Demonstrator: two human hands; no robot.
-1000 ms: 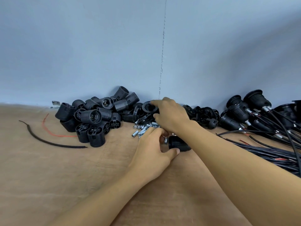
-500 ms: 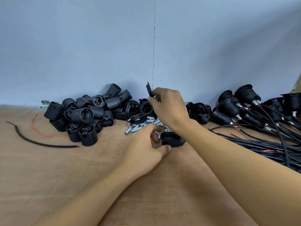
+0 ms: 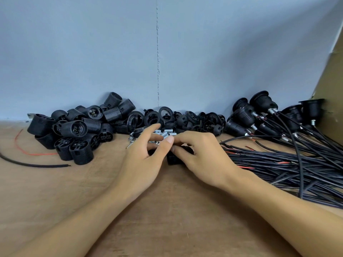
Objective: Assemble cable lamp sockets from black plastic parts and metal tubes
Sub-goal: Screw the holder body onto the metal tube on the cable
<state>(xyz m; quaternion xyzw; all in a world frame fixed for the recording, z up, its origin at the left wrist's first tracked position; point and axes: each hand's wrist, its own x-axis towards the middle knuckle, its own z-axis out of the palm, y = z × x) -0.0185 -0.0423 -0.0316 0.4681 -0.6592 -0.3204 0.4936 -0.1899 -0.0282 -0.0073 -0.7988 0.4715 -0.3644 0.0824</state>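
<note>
Now the right hand, back down from the pile beyond, grips the socket while the left hand, fingers loosely spread, rests beside it, likely ready for fitting.

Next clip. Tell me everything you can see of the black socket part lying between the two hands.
The black socket part looks like matt plastic with a ribbed side. It lies on the wooden table, on the near side of the metal tubes. The right hand curls over it, thumb on its side; the thumb of the left hand rests against its top. Most of it is hidden.
</note>
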